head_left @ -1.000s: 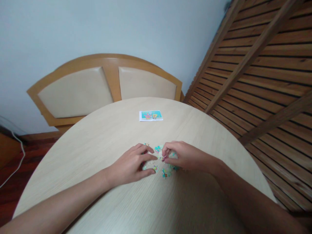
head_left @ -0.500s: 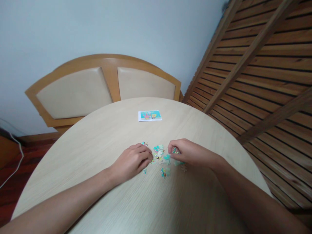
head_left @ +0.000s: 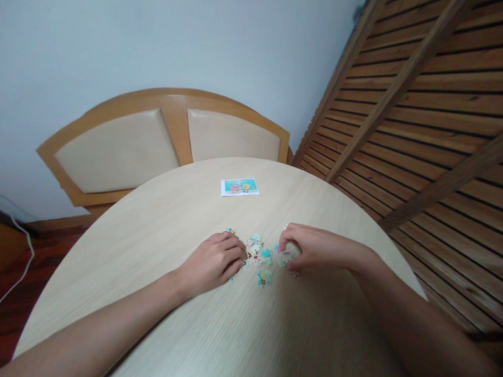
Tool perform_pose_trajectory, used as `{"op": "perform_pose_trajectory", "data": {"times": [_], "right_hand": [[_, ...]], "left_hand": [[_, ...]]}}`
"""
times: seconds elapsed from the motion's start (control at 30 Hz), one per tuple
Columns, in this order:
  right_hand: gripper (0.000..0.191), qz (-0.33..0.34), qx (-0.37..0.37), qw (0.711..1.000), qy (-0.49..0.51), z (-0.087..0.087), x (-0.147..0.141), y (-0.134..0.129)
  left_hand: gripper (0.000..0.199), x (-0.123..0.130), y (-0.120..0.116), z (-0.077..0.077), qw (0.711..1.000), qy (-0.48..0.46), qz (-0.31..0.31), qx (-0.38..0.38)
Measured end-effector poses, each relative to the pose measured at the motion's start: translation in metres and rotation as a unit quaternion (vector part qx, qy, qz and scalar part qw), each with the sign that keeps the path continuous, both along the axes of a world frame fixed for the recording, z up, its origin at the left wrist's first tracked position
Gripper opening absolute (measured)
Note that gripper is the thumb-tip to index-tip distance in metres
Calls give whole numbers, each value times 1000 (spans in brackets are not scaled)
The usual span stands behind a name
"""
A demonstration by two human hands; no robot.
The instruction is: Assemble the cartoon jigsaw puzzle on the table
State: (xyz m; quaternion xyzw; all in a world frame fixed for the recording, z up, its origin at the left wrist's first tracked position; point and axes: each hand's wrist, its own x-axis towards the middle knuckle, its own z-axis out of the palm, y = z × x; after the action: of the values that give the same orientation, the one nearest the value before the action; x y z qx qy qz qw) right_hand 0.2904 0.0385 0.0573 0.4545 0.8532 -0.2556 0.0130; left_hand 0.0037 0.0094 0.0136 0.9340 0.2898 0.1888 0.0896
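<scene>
A loose pile of jigsaw puzzle pieces [head_left: 255, 246], turquoise, pale and multicoloured, lies in the middle of the table. My left hand [head_left: 218, 260] rests palm down at the pile's left side, its fingers loosely bent and the tips touching pieces there. Some pieces are partly hidden under it. At the right side, my right hand [head_left: 302, 246] arches over more puzzle pieces [head_left: 283, 255], with thumb and fingers apart; I see nothing held between them. One small group of pieces [head_left: 264, 277] lies nearer to me, between the hands.
A small picture sheet [head_left: 240, 187] with two cartoon figures lies farther back on the round wooden table [head_left: 165, 209]. Behind the table stands a wide padded chair back [head_left: 176, 125] against the wall. A slatted wooden screen [head_left: 412, 115] rises at the right.
My right hand has moved slightly right and its fingers have spread from a closed curl, showing pieces beneath. My left hand stays nearly in place. The view has shifted a little.
</scene>
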Motion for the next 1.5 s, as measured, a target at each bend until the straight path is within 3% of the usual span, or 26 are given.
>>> {"op": "perform_pose_trajectory", "data": {"times": [0.3,0.4,0.57,0.73,1.03,1.13,1.5], "right_hand": [[14,-26,-13,998,-48,8,-10,-5],[15,-33,20,999,-34,7,-9,-4],[15,-20,93,995,-4,0,-4,-2],[23,-27,36,998,-35,-3,-4,-4],[8,-27,-12,999,-36,5,-13,-10],[11,-18,-29,999,-23,9,-16,-12],[32,73,12,994,77,2,-23,-6]], "left_hand": [[12,3,-2,-5,983,-103,48,-142],[14,3,-4,-7,979,-118,52,-158],[22,2,-4,-8,983,-109,40,-140],[20,3,-4,-3,986,-102,28,-127],[14,3,-5,-5,984,-109,83,-117],[18,3,-5,-5,983,-116,82,-117],[22,2,-5,-1,984,-123,75,-102]]}}
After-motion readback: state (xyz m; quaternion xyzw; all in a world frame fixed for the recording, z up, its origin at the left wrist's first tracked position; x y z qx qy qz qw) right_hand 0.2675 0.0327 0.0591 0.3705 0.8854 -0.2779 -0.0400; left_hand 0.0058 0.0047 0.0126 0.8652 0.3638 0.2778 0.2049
